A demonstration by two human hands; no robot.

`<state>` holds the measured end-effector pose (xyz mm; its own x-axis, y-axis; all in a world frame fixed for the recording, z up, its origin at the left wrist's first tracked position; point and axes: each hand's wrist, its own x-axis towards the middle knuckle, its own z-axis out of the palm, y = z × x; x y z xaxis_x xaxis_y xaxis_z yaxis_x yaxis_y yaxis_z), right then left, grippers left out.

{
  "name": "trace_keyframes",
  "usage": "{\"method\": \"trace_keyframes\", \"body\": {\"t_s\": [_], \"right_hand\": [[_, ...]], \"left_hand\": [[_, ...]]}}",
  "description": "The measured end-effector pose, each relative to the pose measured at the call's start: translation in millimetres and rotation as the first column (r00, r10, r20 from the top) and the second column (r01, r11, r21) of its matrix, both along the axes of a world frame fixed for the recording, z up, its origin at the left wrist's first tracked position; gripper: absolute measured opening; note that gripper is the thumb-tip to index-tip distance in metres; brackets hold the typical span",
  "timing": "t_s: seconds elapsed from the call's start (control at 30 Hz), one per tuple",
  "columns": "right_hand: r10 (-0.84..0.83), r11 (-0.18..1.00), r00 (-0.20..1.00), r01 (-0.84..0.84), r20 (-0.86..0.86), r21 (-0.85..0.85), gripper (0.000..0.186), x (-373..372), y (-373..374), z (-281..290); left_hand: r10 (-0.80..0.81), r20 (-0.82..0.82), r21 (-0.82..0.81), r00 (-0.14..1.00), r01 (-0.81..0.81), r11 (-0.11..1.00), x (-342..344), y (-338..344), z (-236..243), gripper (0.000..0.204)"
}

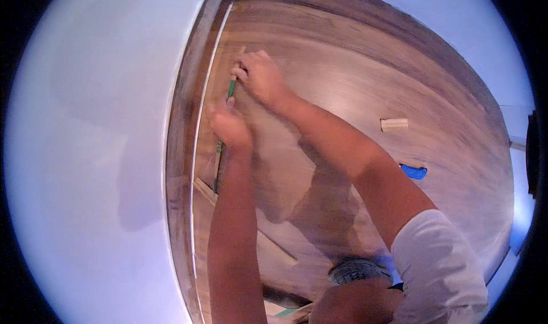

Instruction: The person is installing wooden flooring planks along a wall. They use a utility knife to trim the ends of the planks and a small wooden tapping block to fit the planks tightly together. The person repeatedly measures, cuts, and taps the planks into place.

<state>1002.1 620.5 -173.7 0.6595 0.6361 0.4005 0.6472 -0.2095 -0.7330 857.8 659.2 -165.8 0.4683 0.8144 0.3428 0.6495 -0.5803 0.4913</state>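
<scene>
My right hand has its fingers curled round the upper part of a thin strip, pale wood and green, beside the white-lined edge of the wooden floor. Just below it, my left hand is closed on the same strip, whose lower length runs down behind my left forearm. Pale wooden pieces lie diagonally near that forearm, partly hidden by it.
A pale white wall with a dark baseboard runs along the left. A small wood block and a blue object lie on the floor to the right. My bare knee and more strips show at the lower edge.
</scene>
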Motion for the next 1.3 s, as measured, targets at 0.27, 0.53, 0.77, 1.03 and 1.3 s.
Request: {"method": "trace_keyframes", "body": {"t_s": [0.27,0.53,0.77,1.03,1.3], "right_hand": [[-0.153,0.988,0.979,0.149,0.137,0.038,0.03,57,65,-15],[-0.275,0.962,0.948,0.272,0.164,0.035,0.027,101,111,-19],[-0.225,0.958,0.951,0.255,0.212,-0.129,0.037,101,112,-19],[-0.201,0.977,0.973,0.208,0.117,-0.053,0.065,97,107,-9],[-0.078,0.947,0.981,0.128,0.177,-0.294,0.08,96,99,3]], "left_hand": [[-0.173,0.005,0.208,0.985,0.168,0.963,98,52,-10,0.016],[-0.293,-0.101,0.402,0.951,0.308,0.862,135,95,-21,0.016],[-0.279,-0.21,0.466,0.937,0.347,0.814,115,88,-11,0.029],[-0.22,-0.442,0.322,0.87,0.382,0.866,72,72,-16,0.043],[-0.23,-0.45,0.283,0.863,0.383,0.879,59,62,-13,0.052]]}}
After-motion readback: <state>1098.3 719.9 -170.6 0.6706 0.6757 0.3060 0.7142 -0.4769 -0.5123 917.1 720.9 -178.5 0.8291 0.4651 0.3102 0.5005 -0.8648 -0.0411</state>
